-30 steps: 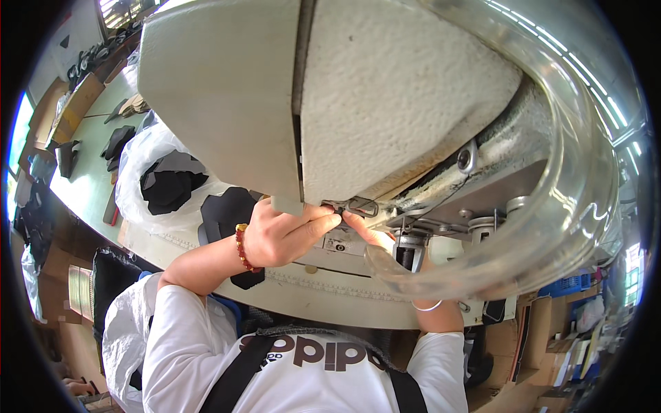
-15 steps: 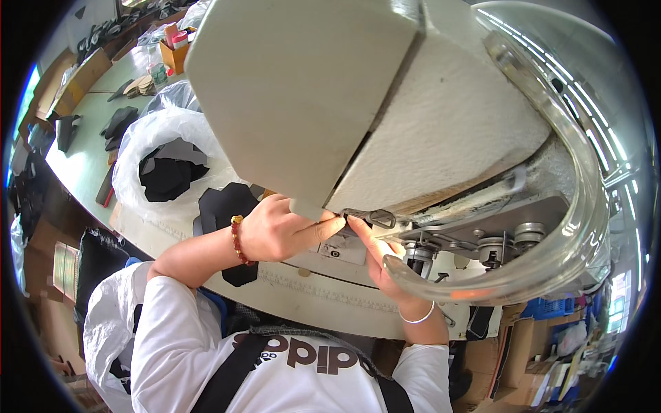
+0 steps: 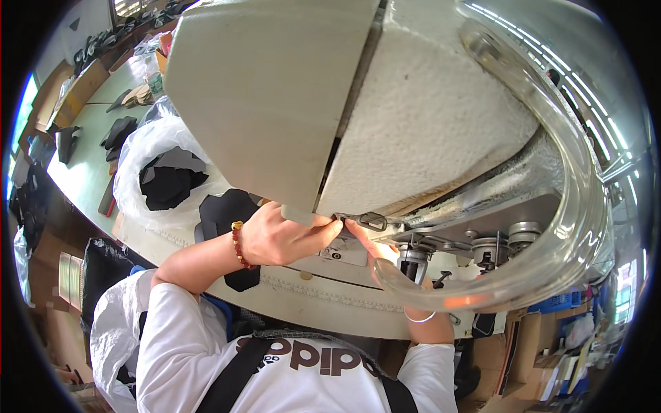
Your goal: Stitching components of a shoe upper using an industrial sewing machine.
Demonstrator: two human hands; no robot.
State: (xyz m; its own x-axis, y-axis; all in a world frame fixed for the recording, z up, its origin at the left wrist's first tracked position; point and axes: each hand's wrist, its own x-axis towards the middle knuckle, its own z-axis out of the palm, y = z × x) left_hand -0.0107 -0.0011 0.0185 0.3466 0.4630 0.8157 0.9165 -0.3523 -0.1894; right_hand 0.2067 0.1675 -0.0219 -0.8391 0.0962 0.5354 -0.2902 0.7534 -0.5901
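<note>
Under the pale sewing machine head (image 3: 261,96), both my hands meet near its lower tip. My left hand (image 3: 279,237) is closed in a pinch around something tiny and dark that I cannot make out. From the other side, my right hand (image 3: 370,244) reaches in with its index finger stretched toward the left fingertips; its other fingers are mostly hidden. A dark metal loop (image 3: 374,221) sits just above the right index finger. Beside my left wrist, black fabric pieces (image 3: 227,213) lie on the pale machine table (image 3: 310,292), partly beneath the forearm.
A thick clear curved guard (image 3: 582,227) arches around the machine's right side, near metal tension knobs (image 3: 489,252). On the left stands an open white plastic bag (image 3: 131,189) with black pieces inside. A long greenish table (image 3: 86,175) holds more dark pieces behind it.
The view has shifted slightly, so the machine head appears a little further left. Both hands stay at the same spot, with only small finger movements.
</note>
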